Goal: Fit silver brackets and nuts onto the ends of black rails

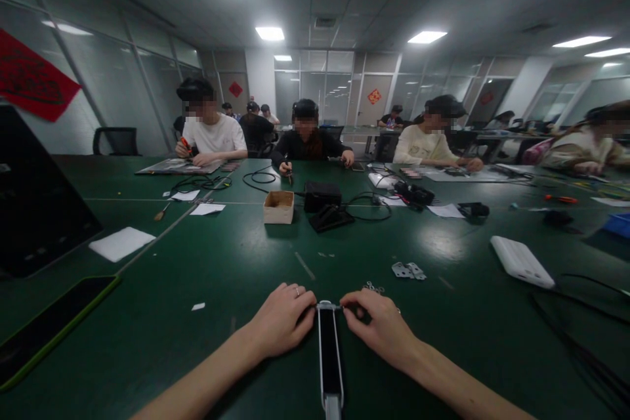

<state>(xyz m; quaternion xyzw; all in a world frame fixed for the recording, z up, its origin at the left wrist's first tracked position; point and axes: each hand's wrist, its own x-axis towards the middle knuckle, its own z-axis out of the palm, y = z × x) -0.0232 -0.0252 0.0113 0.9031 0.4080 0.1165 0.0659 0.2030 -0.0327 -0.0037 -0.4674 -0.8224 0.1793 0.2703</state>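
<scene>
The left hand (281,323) and right hand (378,329) sit on either side of a slim black bar with a silver frame (330,357), which runs from just below the fingers towards the wearer. The left fingers (301,305) and right fingers (352,305) curl inward and nearly meet at the bar's top end, touching it from both sides; whether they are clamped on it cannot be told. Just beyond the right fingers lies a small tangle of metal links (374,287), and further out on that side are two metal hinge plates (408,270) on the green tabletop (236,262). Beyond them, to the right, rests a white power bank (522,262), its surface showing no legible brand. Far ahead of the fingers, the characters on a red wall banner (32,75) are too blurred to read.
</scene>
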